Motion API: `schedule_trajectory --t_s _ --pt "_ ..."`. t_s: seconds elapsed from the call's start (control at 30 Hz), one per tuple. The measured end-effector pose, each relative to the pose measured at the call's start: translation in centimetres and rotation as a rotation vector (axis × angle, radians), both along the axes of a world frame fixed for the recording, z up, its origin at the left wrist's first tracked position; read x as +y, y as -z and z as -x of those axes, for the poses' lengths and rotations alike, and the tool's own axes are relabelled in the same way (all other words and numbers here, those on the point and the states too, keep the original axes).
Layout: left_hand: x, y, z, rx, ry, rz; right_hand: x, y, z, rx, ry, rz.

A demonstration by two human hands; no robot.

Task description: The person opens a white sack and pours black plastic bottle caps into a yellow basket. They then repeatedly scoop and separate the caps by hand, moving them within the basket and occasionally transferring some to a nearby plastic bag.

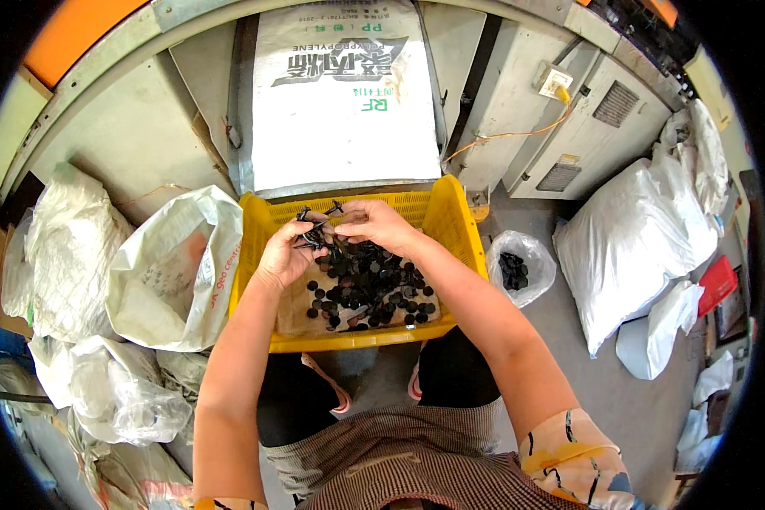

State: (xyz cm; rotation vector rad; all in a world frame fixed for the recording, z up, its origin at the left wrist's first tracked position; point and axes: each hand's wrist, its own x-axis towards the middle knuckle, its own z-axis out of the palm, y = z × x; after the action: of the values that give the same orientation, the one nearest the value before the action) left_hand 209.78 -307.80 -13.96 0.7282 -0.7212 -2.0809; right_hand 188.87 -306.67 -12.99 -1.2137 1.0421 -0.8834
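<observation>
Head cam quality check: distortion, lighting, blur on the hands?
Head view: strong fisheye, black vignette at the corners, the grey machine edges bow near the rim; daylight is bright and even, with soft shadows; left hand and right hand over the yellow plastic crate of small black round parts are fairly sharp.

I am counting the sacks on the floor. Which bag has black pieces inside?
The small clear plastic bag just right of the yellow crate. Dark pieces show through it; the other bags around are white or clear, with no black pieces showing.
</observation>
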Motion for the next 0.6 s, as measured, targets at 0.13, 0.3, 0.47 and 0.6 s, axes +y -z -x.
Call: schedule_trajectory --t_s 0.13,0.3,0.47,0.6 --pt "0.2 -1.2 -0.9 -0.089 -0.089 -0.025 -1.5 0.7 0.5 0.406 0.106 0.318" --pt "-0.9 -3.1 -6.5 -0.297 -0.328 0.064 -3.2 4.1 6.6 0.399 0.125 -0.041" --pt "-4.1 -0.4 -22.6 -0.803 -0.591 0.010 -4.9 9.0 9.6 0.837 -0.213 -0.266" --pt "-5.3 2.3 -24.8 -1.002 -0.628 -0.202 -6.2 16.8 10.7 1.292 -0.555 -0.220"
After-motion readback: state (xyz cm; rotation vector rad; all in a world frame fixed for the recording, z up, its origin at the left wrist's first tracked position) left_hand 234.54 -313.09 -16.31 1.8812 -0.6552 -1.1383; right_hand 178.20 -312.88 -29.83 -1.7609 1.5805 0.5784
